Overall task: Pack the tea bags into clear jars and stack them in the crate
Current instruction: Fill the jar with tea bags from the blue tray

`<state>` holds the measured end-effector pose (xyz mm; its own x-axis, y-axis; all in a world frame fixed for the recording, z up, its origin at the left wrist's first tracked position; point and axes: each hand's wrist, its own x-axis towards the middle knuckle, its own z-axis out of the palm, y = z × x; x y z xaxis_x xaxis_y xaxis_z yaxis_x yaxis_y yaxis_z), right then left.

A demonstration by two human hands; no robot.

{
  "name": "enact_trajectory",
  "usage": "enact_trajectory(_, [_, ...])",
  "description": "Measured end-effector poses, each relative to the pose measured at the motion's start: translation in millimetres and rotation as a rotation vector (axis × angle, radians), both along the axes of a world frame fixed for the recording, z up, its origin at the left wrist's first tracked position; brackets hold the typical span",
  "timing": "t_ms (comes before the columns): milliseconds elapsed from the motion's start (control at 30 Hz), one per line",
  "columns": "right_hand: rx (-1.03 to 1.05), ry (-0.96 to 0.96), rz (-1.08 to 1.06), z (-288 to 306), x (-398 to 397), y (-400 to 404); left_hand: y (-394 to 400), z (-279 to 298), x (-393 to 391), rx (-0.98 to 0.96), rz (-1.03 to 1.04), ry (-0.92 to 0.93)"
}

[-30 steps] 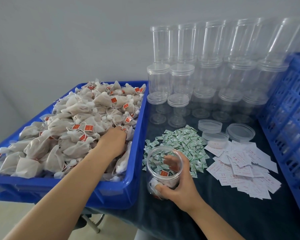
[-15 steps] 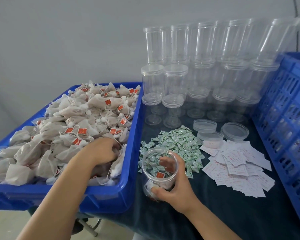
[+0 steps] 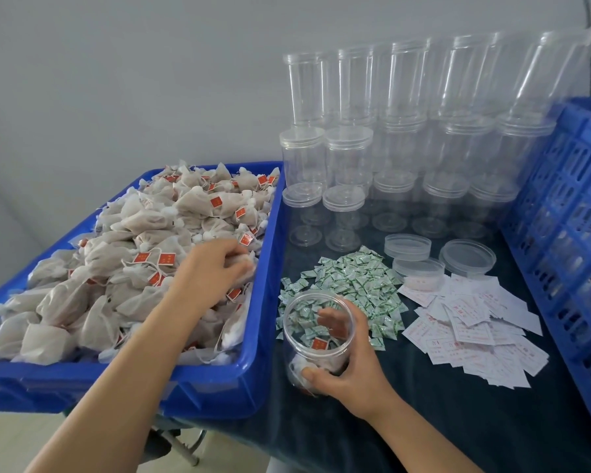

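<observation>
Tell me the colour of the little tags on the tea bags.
Red, with small pale markings; the tags show best in the head view.

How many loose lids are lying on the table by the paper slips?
3 loose lids: one nearest the stacked jars, one in front of it, touching the paper slips, one toward the crate.

- We've got a table (image 3: 458, 421) with a dark cloth over it.
- Green sachets (image 3: 352, 285) are piled mid-table.
- Left of them: blue bin (image 3: 263, 302) of tea bags.
- Behind: stacked empty jars (image 3: 406, 165).
- Right: loose lids (image 3: 466, 257), paper slips (image 3: 475, 332), then the blue crate (image 3: 567, 240).
- Just in front: an open jar (image 3: 316, 336).
</observation>
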<state>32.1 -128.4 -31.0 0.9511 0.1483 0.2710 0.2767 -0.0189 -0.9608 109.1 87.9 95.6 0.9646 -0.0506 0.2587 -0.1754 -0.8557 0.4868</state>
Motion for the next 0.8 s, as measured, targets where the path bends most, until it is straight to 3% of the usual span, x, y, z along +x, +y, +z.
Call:
enact_trajectory(133, [-0.001, -0.003, 0.006, 0.1, 0.2, 0.9, -10.2, 11.8, -2.7, -0.13, -0.089, -0.114])
enact_trajectory(367, [0.003, -0.055, -0.007, -0.4, 2.6, 1.1, -48.4, 15.0, -25.2, -0.086, -0.383, -0.076])
enact_trajectory(567, [0.034, -0.068, -0.004, -0.4, 2.2, -0.2, -73.2, 5.5, -45.9, -0.158, -0.387, -0.219])
enact_trajectory(800, [0.047, -0.05, 0.024, -1.8, 3.4, -0.9, -75.4, -6.0, -61.7, 0.033, -0.525, -0.193])
